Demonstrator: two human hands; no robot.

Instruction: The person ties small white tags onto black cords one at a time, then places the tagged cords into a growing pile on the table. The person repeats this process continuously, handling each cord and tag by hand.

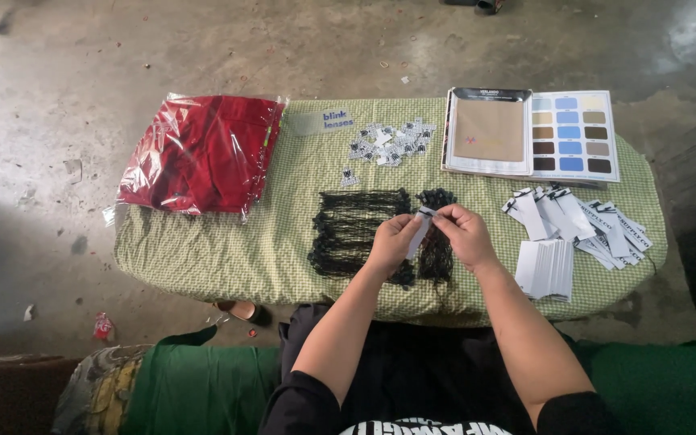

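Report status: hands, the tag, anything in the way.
Left hand and right hand both pinching one white tag. Held above black strings. Nothing in the way.

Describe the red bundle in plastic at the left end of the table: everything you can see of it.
The red bundle looks like folded red cloth sealed in a clear, glossy plastic bag that crinkles and catches the light. It lies flat on the green checked table cover, at the far left end, its left edge reaching the table's edge. A thin green strip runs along its right side. Neither the left hand nor the right hand touches it; both are at the table's middle, holding a white tag.
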